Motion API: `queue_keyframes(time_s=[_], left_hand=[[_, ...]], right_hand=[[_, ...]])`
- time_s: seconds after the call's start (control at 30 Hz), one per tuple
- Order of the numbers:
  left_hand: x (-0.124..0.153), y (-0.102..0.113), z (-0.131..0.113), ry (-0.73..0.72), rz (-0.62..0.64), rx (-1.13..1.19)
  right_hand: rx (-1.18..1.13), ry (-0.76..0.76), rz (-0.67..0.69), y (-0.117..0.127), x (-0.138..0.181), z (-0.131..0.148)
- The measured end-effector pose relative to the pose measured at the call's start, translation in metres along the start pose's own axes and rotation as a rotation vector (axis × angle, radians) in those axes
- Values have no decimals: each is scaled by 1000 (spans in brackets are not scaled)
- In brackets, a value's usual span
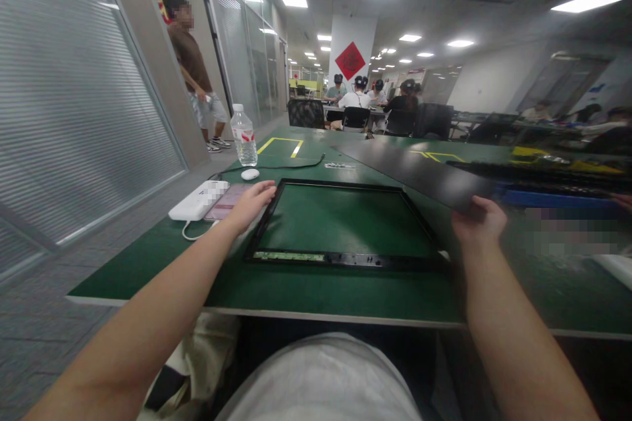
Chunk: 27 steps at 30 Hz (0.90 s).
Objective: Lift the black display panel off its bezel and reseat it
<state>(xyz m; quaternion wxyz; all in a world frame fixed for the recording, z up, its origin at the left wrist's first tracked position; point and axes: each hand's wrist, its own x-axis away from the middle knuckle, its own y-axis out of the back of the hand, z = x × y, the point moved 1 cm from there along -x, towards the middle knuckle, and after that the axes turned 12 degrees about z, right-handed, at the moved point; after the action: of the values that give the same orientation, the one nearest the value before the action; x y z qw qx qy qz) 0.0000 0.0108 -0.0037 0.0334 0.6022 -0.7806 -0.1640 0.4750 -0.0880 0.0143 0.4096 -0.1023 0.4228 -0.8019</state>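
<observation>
A black rectangular frame (pixel 340 258) lies flat on the green table (pixel 316 293), with bare table showing through its middle. My left hand (pixel 249 204) rests on the frame's left edge, fingers stretched out and flat. My right hand (pixel 478 222) grips the near corner of a thin black panel (pixel 415 168). The panel is lifted and tilted above the right side of the frame.
A white power bank (pixel 197 200) and a phone (pixel 228 201) lie left of the frame, with a water bottle (pixel 244 136) and a white mouse (pixel 249 174) behind. A cable (pixel 286 165) crosses the table. A person stands at left; several people sit at far tables.
</observation>
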Motion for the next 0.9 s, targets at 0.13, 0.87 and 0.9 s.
queue_keyframes(time_s=[0.13, 0.87, 0.9], left_hand=[[2, 2, -9, 70, 8, 341], [5, 8, -21, 179, 84, 670], [5, 9, -21, 176, 51, 704]], right_hand=[[-30, -99, 49, -7, 8, 0], [367, -553, 296, -10, 18, -14], [412, -591, 330, -10, 19, -16]])
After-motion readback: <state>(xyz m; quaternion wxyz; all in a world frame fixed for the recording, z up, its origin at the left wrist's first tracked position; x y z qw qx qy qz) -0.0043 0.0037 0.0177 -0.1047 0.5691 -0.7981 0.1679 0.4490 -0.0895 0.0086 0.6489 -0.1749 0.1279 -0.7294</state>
